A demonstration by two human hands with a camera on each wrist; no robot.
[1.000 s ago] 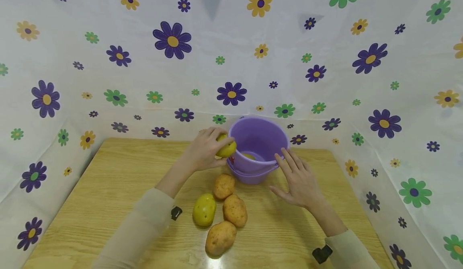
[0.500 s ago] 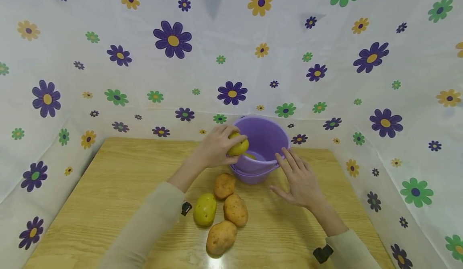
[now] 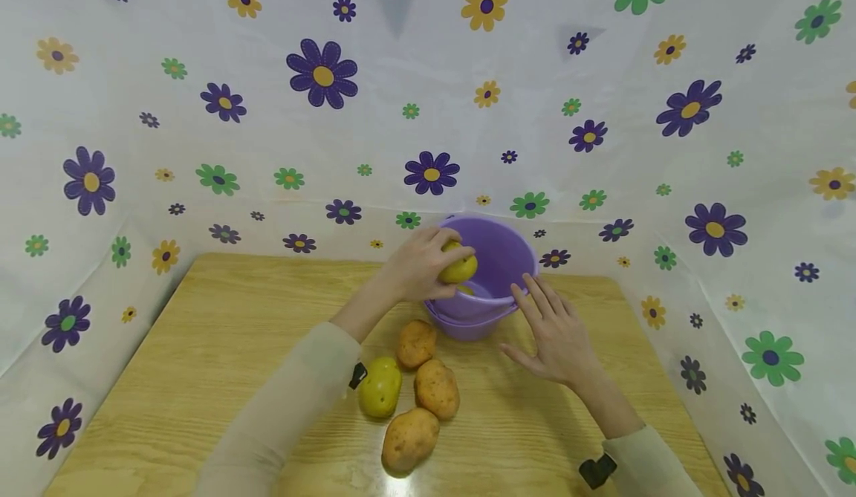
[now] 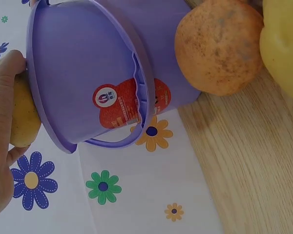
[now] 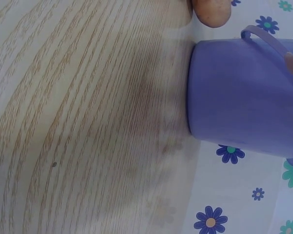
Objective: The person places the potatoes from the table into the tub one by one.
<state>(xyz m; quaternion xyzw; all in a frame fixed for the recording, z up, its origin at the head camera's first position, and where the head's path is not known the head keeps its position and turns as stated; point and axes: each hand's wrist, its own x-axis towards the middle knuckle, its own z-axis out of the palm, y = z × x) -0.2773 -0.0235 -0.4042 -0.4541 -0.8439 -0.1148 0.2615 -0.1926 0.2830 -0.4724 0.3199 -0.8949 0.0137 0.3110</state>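
Note:
My left hand (image 3: 420, 265) grips a yellow mango (image 3: 461, 267) over the left part of the purple bucket's (image 3: 471, 326) rim. The left wrist view shows the mango (image 4: 24, 114) beside the rim, with fingers around it. Inside the bucket, part of another yellow thing (image 3: 466, 289) shows; the rest is hidden. My right hand (image 3: 553, 337) rests its straight fingertips on the right front of the rim. In front of the bucket lie several potatoes (image 3: 437, 388) and one more yellow mango (image 3: 380, 387).
The wooden table (image 3: 221, 348) has a white flower-printed cloth (image 3: 374, 148) behind it and at both sides. The bucket's handle (image 4: 129, 141) hangs down against its front. One potato (image 4: 219, 46) lies close to the bucket's base.
My left hand has moved right with the mango, from beside the bucket to over its rim. My right hand has stayed at the rim.

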